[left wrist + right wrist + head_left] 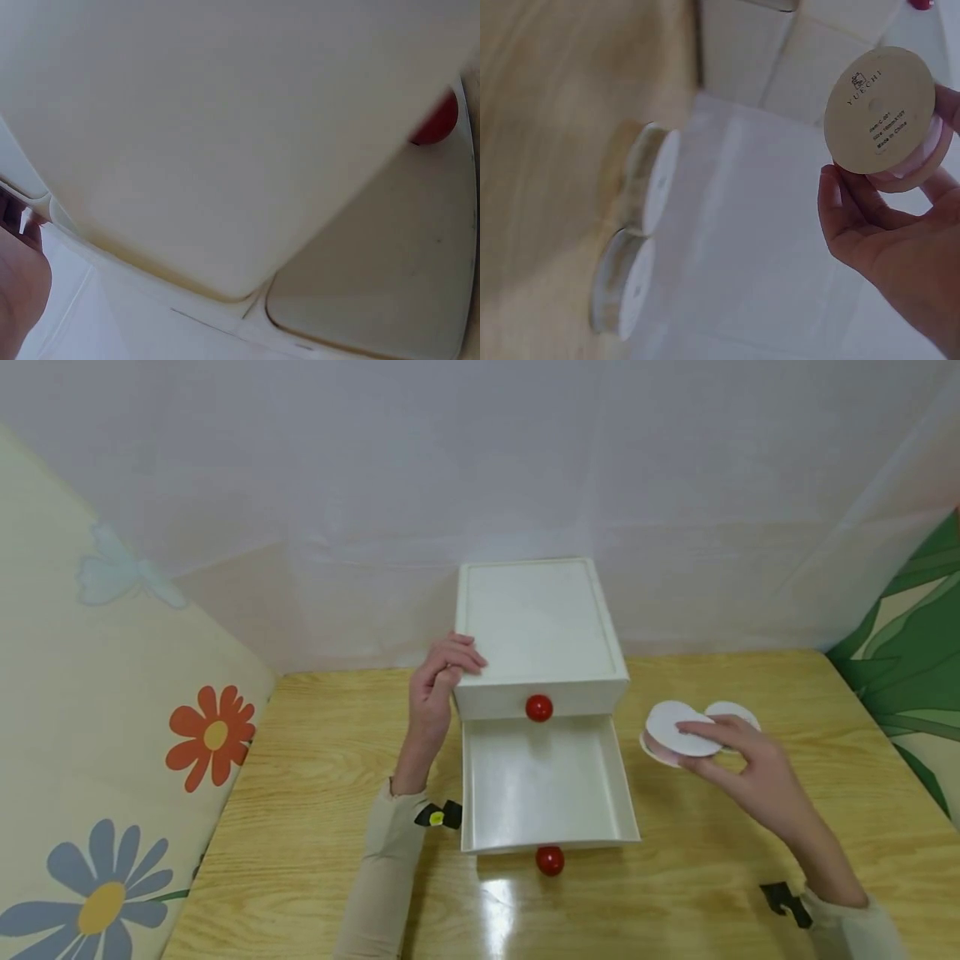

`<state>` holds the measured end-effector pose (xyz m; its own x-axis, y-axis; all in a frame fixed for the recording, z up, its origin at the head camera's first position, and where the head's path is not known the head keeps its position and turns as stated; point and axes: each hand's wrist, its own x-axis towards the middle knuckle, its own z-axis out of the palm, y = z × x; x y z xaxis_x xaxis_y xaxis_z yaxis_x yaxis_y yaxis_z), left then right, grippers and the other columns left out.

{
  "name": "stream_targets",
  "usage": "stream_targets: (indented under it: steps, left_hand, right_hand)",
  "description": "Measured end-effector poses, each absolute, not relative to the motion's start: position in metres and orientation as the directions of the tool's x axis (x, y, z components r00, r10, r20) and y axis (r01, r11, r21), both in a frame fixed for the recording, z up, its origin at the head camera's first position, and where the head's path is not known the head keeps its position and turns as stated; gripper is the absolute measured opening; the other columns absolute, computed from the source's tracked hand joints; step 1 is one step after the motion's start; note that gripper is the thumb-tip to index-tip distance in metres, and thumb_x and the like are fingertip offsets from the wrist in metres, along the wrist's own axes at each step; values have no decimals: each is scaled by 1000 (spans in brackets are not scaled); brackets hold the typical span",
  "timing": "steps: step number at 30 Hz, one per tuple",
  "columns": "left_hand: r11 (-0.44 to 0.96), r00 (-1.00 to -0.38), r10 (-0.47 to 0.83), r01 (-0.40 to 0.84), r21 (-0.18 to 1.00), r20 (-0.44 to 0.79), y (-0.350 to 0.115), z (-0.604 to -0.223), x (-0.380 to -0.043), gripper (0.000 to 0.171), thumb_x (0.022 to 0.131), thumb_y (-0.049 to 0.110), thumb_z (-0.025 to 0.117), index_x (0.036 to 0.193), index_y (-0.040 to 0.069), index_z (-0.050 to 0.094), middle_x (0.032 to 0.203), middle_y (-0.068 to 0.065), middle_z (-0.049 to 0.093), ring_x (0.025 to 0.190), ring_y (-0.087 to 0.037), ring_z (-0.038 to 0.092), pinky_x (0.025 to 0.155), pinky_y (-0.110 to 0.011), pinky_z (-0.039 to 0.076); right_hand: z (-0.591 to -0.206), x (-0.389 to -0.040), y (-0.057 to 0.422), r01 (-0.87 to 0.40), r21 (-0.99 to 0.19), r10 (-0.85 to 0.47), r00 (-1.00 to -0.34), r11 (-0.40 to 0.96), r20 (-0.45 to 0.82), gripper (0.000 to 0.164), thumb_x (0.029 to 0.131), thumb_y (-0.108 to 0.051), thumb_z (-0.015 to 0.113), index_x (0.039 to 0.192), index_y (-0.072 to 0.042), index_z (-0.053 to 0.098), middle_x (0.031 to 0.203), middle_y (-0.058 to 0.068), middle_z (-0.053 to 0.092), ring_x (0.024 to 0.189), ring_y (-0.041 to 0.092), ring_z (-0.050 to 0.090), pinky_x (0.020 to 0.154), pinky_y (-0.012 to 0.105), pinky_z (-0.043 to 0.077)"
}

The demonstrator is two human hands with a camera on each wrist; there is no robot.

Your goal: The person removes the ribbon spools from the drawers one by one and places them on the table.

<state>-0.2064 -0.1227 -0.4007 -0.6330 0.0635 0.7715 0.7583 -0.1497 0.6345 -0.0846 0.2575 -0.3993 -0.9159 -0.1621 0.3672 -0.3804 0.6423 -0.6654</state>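
Note:
A white two-drawer box (536, 618) stands at the back of the table, its upper drawer closed and its lower drawer (543, 785) pulled out with nothing inside. My left hand (438, 685) rests on the box's left front corner, fingers lying over the top edge. To the right of the box, my right hand (757, 768) grips a ribbon spool (881, 112) above the table. Pale pink ribbon shows between its two discs, and one disc carries printed text. Two more spools stand on edge on the table in the right wrist view, a nearer spool (634, 292) and a second spool (658, 180).
Each drawer has a round red knob, the upper knob (538, 708) and the lower knob (550, 861). The wooden table (315, 827) meets a pale cloth backdrop (360, 527) behind the box. Flower-printed panels (217, 735) flank the left side, leaf prints (922, 668) the right.

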Motion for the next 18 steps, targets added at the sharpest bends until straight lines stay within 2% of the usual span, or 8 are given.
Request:
stream_targets:
  steps: [5, 8, 12, 18]
  left_hand:
    - [-142, -634, 64, 758, 636, 771, -123, -400, -207, 26, 93, 4, 40, 84, -10, 60, 101, 8, 69, 119, -21, 56, 118, -53, 31]
    - [-136, -635, 65, 758, 637, 770, -123, -400, -207, 26, 93, 4, 40, 85, -9, 60, 102, 9, 69, 120, -21, 56, 119, -53, 30]
    - [-138, -637, 63, 757, 639, 769, -123, -400, -206, 26, 93, 4, 40, 84, -9, 60, 101, 9, 69, 120, -21, 56, 119, -54, 29]
    - [-131, -644, 58, 753, 645, 763, -122, -399, -205, 26, 92, 5, 40, 84, -9, 60, 101, 10, 69, 120, -20, 56, 119, -53, 29]
  right_hand:
    - [-412, -86, 274, -256, -644, -183, -967, 720, 180, 34, 93, -18, 77, 127, -12, 74, 122, 9, 70, 104, -6, 54, 81, 24, 52]
    - [-421, -89, 284, -217, -625, -206, -974, 750, 92, 35, 95, -22, 75, 127, -9, 73, 126, 16, 69, 113, 14, 62, 83, 34, 57]
    - [-432, -94, 292, -208, -614, -234, -971, 762, 38, 36, 95, -19, 74, 127, -4, 72, 129, 22, 67, 121, 45, 59, 86, 39, 57]
    - [-441, -96, 295, -185, -626, -247, -969, 757, -12, 38, 93, -18, 76, 127, 0, 71, 124, 23, 68, 104, 33, 67, 77, 32, 57]
